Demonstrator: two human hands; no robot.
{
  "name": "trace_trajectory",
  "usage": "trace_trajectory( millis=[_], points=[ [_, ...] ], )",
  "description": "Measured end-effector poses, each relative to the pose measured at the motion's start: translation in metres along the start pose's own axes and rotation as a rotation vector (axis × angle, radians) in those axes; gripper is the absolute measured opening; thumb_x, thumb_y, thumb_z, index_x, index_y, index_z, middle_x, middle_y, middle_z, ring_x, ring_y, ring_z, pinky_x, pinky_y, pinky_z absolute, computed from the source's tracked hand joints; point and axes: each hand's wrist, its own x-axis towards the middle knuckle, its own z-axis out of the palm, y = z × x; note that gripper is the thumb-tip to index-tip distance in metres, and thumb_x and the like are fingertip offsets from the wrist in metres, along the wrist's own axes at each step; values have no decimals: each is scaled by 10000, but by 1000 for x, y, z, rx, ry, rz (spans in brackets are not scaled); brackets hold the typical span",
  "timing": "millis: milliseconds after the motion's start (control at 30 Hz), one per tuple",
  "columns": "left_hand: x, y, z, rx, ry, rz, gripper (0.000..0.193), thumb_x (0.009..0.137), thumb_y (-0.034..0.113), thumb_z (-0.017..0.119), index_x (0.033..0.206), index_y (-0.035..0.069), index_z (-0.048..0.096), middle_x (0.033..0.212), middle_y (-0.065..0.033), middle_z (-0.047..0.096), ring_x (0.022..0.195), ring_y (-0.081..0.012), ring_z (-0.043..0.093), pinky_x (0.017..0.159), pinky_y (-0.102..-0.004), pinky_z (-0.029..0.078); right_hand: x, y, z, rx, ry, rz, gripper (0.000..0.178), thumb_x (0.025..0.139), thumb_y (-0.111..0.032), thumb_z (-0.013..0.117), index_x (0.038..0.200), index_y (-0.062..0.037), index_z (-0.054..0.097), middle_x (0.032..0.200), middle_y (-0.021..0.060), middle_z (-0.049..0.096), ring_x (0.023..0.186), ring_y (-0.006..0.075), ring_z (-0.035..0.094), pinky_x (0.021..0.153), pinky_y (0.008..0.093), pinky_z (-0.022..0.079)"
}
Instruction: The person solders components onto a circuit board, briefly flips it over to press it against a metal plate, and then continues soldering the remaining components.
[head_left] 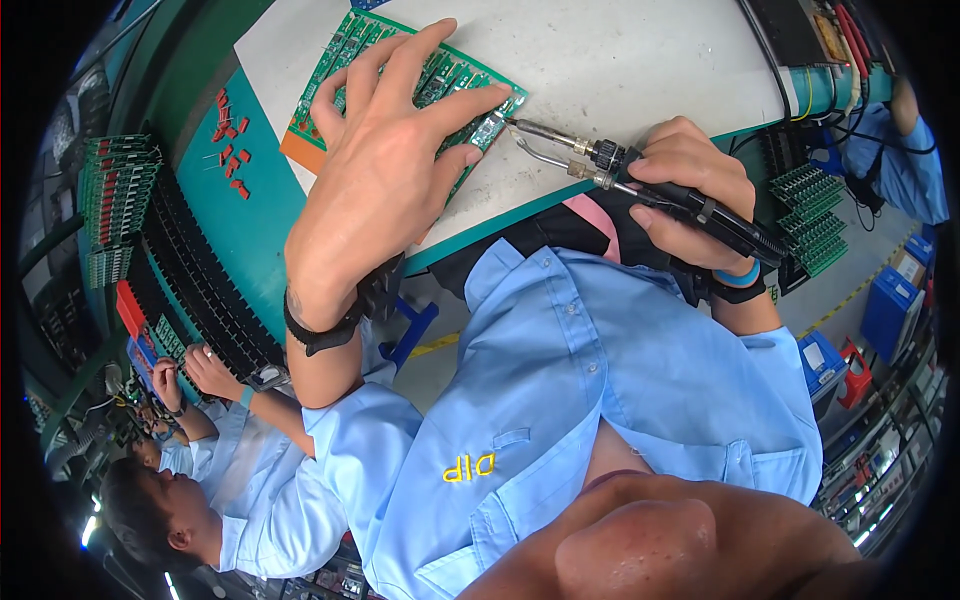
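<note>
A green circuit board panel point(440, 85) lies tilted on a white sheet point(640, 60), with an orange piece point(302, 152) showing beneath its left side. My left hand point(385, 150) rests across the panel, fingers spread, covering much of it. In my right hand point(690, 170) is a black soldering iron point(690, 205), with a thin curved metal tube beside its tip. That tip meets the right edge of the panel, close to my left index finger and thumb; whether it touches a joint is too small to tell.
Several small red components point(228, 130) lie on the teal mat point(255, 200) at left. Beyond are a black slotted track point(205, 270) and stacked green boards point(120, 200). More boards point(808, 215) stand at right. A co-worker point(270, 490) sits at lower left. Cables point(850, 110) hang upper right.
</note>
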Motion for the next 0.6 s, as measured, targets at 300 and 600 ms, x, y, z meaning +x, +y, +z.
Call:
trace_trajectory(
  millis=[300, 600],
  points=[
    [-5, -12, 10, -22, 34, 0, 460, 859, 126, 794, 1298, 258, 754, 1626, -105, 439, 1465, -374, 394, 1205, -559, 239, -4, 7, -4, 0, -88, -48, 410, 737, -32, 805, 1124, 65, 708, 941, 171, 714, 835, 326, 639, 786, 440, 511],
    [-15, -8, 13, -168, 215, -37, 615, 818, 133, 836, 1405, 142, 654, 1566, -135, 488, 1427, -385, 436, 1176, -492, 319, 20, 15, -27, -94, 46, 11, 401, 790, 53, 787, 1185, 30, 718, 1035, 138, 738, 885, 190, 693, 791, 303, 530]
  ],
)
